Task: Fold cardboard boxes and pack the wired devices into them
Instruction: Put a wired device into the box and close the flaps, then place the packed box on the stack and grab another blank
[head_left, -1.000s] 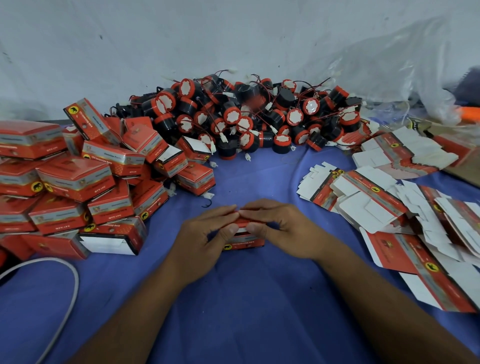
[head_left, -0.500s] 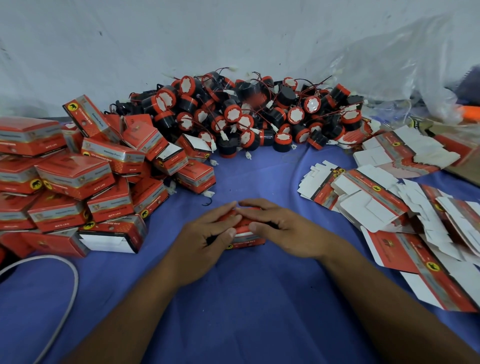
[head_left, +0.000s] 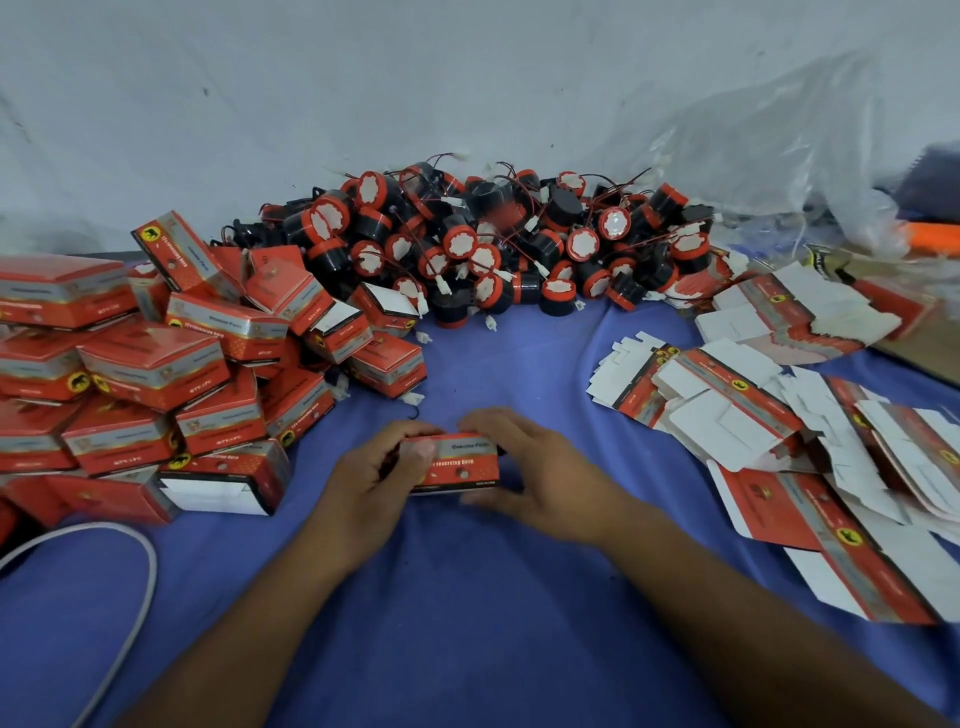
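Observation:
A small red and silver cardboard box (head_left: 460, 462) lies on the blue cloth (head_left: 467, 597) in front of me. My left hand (head_left: 371, 475) grips its left end, thumb on the top face. My right hand (head_left: 535, 475) is spread around its right end, fingers behind it and thumb along its front edge, blurred. A heap of black and red round wired devices (head_left: 493, 249) lies at the back against the wall. Flat unfolded box blanks (head_left: 769, 415) are scattered at the right.
Several closed red boxes (head_left: 156, 364) are piled at the left, one with an open white end (head_left: 218, 491). A white cable (head_left: 130, 582) curves at the lower left. Clear plastic sheeting (head_left: 769, 156) lies at the back right.
Both hands covered the box top with fingertips meeting. They have since drawn apart to its two ends, so the printed top shows closed. The right hand is still moving.

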